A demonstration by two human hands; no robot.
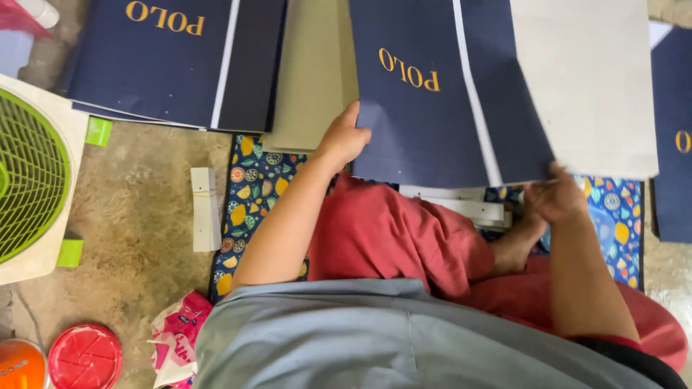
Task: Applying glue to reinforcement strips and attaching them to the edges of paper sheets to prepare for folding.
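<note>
Fingers [351,119] of the left hand [342,140] were curled over the left edge of a dark blue paper bag [425,115]; the right hand [555,198] was closed on its lower right corner.

The flat bag was held above red trousers [396,234] and a patterned mat [252,187]. A blue stack [166,61], white strips [205,209] and a green fan [29,173] were seen to the left.
</note>
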